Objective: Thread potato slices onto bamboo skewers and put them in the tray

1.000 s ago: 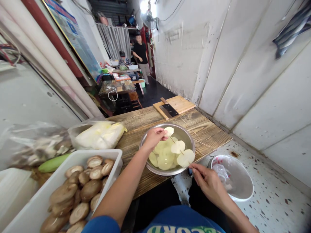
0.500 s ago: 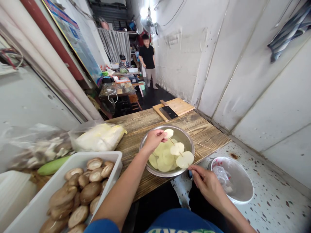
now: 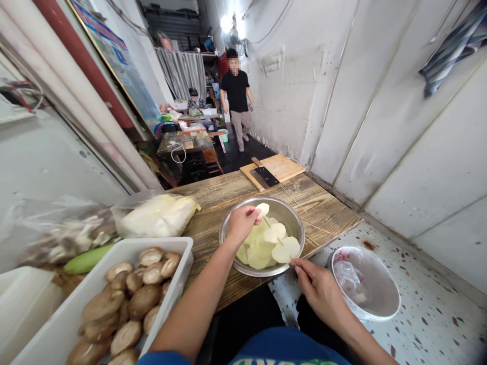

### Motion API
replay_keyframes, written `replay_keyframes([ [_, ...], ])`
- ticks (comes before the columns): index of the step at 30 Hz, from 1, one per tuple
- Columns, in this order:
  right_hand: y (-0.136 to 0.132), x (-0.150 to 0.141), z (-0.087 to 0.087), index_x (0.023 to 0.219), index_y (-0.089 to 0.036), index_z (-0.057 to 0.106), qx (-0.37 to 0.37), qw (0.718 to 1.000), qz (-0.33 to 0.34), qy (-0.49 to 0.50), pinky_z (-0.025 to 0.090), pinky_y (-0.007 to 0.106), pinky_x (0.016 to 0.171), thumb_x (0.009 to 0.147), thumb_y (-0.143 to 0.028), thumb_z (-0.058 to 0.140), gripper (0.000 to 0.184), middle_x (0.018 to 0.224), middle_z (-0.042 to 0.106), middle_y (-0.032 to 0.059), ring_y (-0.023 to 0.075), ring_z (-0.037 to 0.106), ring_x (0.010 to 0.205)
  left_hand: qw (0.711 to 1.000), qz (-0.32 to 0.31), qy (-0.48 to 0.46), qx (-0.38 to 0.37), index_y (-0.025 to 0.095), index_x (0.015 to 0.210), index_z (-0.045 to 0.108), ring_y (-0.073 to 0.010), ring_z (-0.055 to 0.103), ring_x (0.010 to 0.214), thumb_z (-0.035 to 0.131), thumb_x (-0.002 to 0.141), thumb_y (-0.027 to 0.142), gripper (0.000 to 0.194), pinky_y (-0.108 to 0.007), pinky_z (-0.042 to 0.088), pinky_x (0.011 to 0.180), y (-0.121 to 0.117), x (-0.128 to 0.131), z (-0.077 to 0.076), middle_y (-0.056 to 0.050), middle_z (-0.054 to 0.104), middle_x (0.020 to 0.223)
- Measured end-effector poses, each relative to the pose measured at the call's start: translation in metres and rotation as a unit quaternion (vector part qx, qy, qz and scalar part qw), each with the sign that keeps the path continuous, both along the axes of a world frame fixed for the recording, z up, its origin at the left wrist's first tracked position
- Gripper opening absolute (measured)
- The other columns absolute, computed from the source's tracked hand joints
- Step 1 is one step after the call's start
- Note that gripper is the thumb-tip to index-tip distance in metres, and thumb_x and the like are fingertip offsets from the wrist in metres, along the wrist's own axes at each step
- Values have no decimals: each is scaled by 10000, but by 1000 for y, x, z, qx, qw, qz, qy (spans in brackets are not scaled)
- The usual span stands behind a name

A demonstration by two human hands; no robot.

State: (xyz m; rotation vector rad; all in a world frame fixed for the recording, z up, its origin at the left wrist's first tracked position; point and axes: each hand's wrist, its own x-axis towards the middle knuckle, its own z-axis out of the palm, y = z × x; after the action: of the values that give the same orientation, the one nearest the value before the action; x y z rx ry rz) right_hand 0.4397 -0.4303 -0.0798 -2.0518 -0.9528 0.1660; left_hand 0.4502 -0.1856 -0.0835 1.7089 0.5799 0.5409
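Note:
Over a steel bowl (image 3: 300,223) my left hand (image 3: 243,223) pinches a pale potato slice (image 3: 263,209) at the upper end of a thin wooden skewer (image 3: 268,222). Two more slices, a middle one (image 3: 274,233) and a larger one (image 3: 286,250), are threaded along that skewer. My right hand (image 3: 314,281), closed at the bowl's near right rim, grips the skewer's lower end. Inside the bowl lie several loose potato slices (image 3: 256,253), apparently in water.
Beyond the bowl a cleaver (image 3: 265,176) lies on a cutting board (image 3: 289,166), with loose skewers (image 3: 315,226) nearby. At left are a white bin of mushrooms (image 3: 186,253) and bagged cabbage (image 3: 160,215). A lined bucket (image 3: 380,284) stands right; a person (image 3: 236,94) walks behind.
Both hands and the skewered slices have shifted slightly left, with the grips unchanged. The person in the black shirt has come closer along the aisle.

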Motion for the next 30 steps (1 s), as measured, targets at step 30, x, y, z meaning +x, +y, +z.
replay_keyframes([
  [30,-4,3,-13,1038,-145,644,50,999,0,7,458,235,475,945,-343,358,360,530,545,9,176,589,523,946,-35,-19,-322,112,684,614,-65,523,483,727,648,238,173,-172,394,473,-16,-1,17,-28,606,577],
])
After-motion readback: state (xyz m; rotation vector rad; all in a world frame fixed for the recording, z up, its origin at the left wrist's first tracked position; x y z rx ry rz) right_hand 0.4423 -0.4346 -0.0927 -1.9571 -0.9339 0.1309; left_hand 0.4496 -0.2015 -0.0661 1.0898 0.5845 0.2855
